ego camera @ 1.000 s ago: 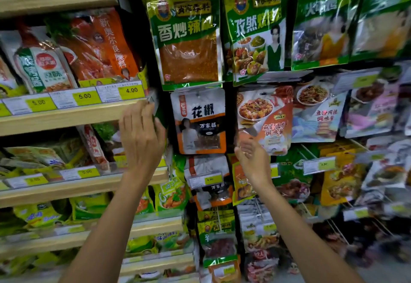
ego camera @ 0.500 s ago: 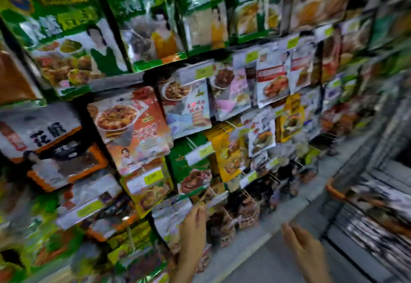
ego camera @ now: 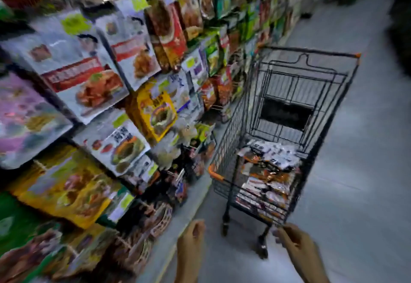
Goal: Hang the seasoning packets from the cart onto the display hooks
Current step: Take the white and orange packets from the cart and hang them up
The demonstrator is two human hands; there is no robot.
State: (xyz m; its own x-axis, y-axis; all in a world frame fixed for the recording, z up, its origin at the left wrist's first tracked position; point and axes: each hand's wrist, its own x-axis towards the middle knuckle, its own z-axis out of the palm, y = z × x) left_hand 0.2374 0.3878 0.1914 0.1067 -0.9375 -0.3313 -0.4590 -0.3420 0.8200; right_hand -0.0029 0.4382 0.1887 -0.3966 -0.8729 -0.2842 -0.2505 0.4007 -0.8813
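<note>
Seasoning packets are not in my hands yet: my left hand and right hand are down low, empty, with loose fingers. Just past them the packets lie piled in the near end of the cart. They look light, soft and slippery, so I think I should pinch one by its flat top edge, where the hanging hole should be.

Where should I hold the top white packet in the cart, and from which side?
Probably pinch the white packet by its near edge, reaching down through the open top of the cart: it lies atop the pile, and wire walls close the sides.
</note>
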